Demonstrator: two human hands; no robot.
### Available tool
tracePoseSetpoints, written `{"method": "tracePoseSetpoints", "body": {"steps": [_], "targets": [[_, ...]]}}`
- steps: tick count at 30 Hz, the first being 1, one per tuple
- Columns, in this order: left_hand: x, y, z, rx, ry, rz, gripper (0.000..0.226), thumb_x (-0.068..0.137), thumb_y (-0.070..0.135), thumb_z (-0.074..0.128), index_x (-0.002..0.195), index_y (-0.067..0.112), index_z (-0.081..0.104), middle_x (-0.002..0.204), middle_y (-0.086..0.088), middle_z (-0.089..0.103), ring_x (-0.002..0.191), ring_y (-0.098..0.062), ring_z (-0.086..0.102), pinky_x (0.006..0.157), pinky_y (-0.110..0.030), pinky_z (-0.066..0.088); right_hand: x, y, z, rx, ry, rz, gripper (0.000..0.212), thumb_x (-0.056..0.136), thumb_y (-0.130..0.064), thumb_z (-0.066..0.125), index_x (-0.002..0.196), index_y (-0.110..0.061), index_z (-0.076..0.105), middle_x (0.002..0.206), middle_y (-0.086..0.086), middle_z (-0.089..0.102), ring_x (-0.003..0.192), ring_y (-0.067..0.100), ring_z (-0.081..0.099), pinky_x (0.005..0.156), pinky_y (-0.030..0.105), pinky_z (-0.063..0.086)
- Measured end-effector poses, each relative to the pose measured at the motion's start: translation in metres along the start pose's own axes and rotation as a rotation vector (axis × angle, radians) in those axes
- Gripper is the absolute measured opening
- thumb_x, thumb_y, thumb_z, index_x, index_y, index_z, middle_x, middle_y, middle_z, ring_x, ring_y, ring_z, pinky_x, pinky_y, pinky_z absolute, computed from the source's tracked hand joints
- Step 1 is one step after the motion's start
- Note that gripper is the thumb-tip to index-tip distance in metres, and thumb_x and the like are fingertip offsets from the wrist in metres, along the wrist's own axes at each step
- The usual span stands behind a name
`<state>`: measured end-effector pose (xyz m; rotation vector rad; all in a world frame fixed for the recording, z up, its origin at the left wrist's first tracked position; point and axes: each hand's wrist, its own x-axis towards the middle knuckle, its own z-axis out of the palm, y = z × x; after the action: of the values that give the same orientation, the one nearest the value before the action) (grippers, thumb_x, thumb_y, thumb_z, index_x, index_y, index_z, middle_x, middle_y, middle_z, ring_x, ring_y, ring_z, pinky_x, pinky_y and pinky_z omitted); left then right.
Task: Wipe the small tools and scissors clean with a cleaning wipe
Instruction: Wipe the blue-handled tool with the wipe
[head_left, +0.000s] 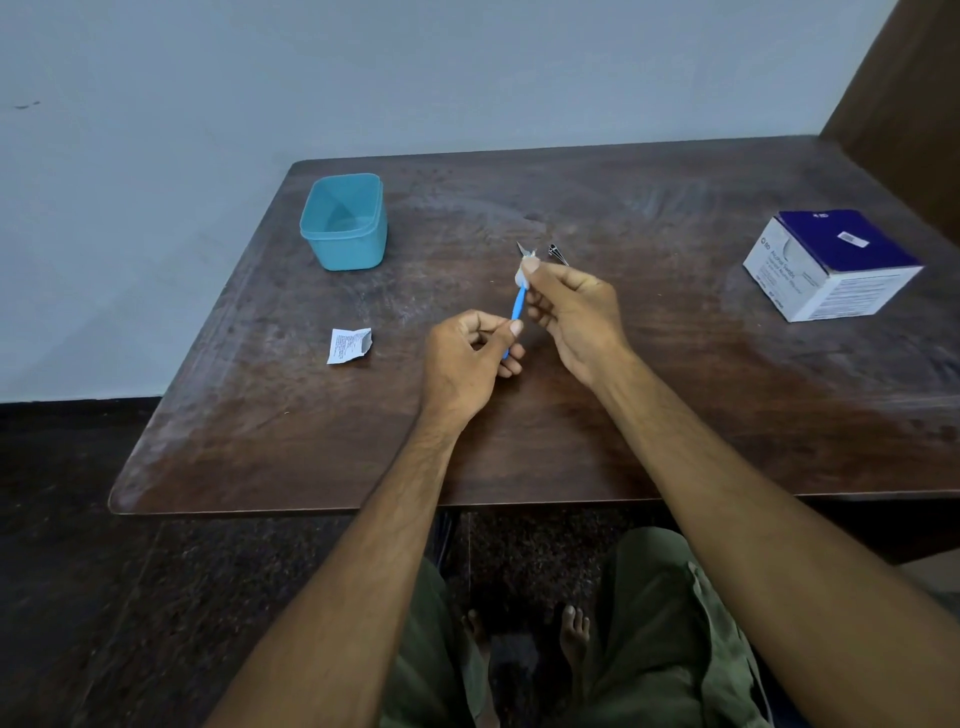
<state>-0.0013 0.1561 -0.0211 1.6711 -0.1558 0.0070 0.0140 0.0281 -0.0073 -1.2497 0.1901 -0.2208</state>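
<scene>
My left hand (470, 364) grips the lower end of a small blue-handled tool (518, 307) with a thin metal blade tip, held above the middle of the table. My right hand (569, 312) pinches a small white cleaning wipe (521, 277) around the tool's upper part, just below the blade. The blade tip pokes out past my right thumb. A small dark metal tool (558, 253) lies on the table just beyond my right hand, partly hidden by it.
A teal plastic container (344, 222) stands open at the table's back left. A torn white wipe sachet (349, 345) lies left of my hands. A blue-and-white swab box (831, 265) sits at the right. The brown wooden table (260, 441) ends near my knees.
</scene>
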Motion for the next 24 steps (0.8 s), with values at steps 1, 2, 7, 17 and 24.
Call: {"method": "tracePoseSetpoints", "body": {"steps": [1,2,7,17,24], "targets": [[0.000,-0.001,-0.001,-0.004,0.005,0.001,0.011,0.090,0.010,0.065,0.086,0.000,0.067,0.063,-0.009,0.066,0.047,-0.013,0.061,0.048,-0.020,0.051,-0.002,0.002,0.001,-0.021,-0.017,0.003,0.016,0.086,-0.020,0.070,0.074,-0.010,0.072,0.073,0.002,0.063,0.063,0.009,0.052,0.064,0.023,0.045],[0.001,-0.002,-0.001,-0.006,0.009,0.001,0.011,0.090,0.010,0.065,0.086,0.000,0.067,0.063,-0.009,0.066,0.047,-0.013,0.061,0.048,-0.021,0.051,-0.004,0.004,0.000,-0.042,-0.035,0.010,0.014,0.086,-0.019,0.071,0.075,-0.010,0.072,0.071,0.002,0.062,0.064,0.010,0.052,0.065,0.025,0.045],[0.002,-0.002,0.000,0.017,0.008,0.005,0.012,0.090,0.011,0.066,0.088,-0.001,0.068,0.064,-0.009,0.067,0.047,-0.013,0.061,0.048,-0.021,0.051,-0.007,0.002,-0.007,-0.092,-0.066,0.024,0.011,0.085,-0.018,0.071,0.078,-0.009,0.072,0.070,0.002,0.063,0.066,0.010,0.055,0.065,0.025,0.045],[0.001,0.000,-0.001,0.023,0.007,0.014,0.013,0.091,0.011,0.065,0.088,-0.001,0.069,0.065,-0.010,0.067,0.048,-0.013,0.062,0.049,-0.021,0.051,-0.009,0.010,-0.010,-0.145,-0.099,0.002,0.011,0.085,-0.020,0.071,0.078,-0.012,0.074,0.070,0.004,0.063,0.068,0.015,0.056,0.066,0.029,0.045],[0.001,-0.002,0.000,0.012,0.004,0.007,0.010,0.089,0.011,0.067,0.084,0.003,0.068,0.063,-0.008,0.067,0.048,-0.015,0.061,0.049,-0.022,0.050,0.000,-0.004,-0.002,-0.052,-0.008,-0.025,0.018,0.086,-0.023,0.070,0.071,-0.014,0.073,0.077,0.007,0.064,0.064,0.010,0.052,0.063,0.024,0.044]]}}
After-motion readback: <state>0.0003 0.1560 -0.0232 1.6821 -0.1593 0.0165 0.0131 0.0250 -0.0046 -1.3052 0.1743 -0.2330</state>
